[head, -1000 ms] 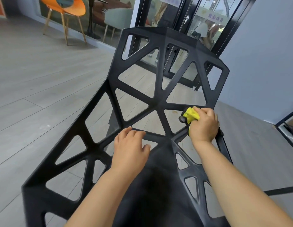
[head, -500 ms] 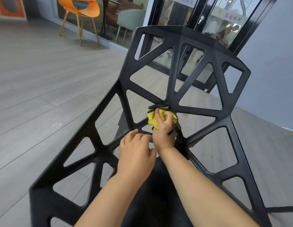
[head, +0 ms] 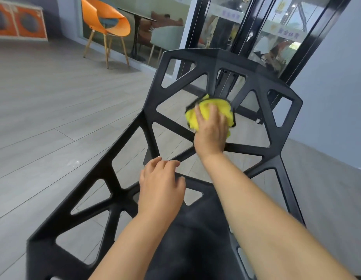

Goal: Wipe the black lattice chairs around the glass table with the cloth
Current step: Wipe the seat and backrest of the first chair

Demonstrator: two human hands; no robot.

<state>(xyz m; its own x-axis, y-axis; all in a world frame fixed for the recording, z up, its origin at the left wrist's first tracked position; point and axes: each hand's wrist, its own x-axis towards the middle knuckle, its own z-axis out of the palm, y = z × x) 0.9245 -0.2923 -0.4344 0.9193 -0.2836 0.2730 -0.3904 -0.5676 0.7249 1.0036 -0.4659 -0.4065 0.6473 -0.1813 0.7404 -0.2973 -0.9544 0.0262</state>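
Observation:
A black lattice chair (head: 149, 110) fills the head view, its backrest towards the far side and its solid seat under my forearms. My right hand (head: 211, 131) presses a yellow cloth with a dark edge (head: 214, 108) flat against the central upright strut of the backrest, fingers spread over the cloth. My left hand (head: 161, 185) rests palm down on the strut where the seat meets the backrest, fingers slightly curled, holding nothing. The glass table is out of sight.
An orange chair on wooden legs (head: 106, 23) stands at the far left on the grey plank floor (head: 54, 110). Black-framed glass doors (head: 254, 33) rise right behind the chair. A grey wall (head: 341, 98) runs along the right.
My right hand has carried the cloth from the right side of the backrest to its centre and then up the middle strut. My left hand has stayed on the seat edge.

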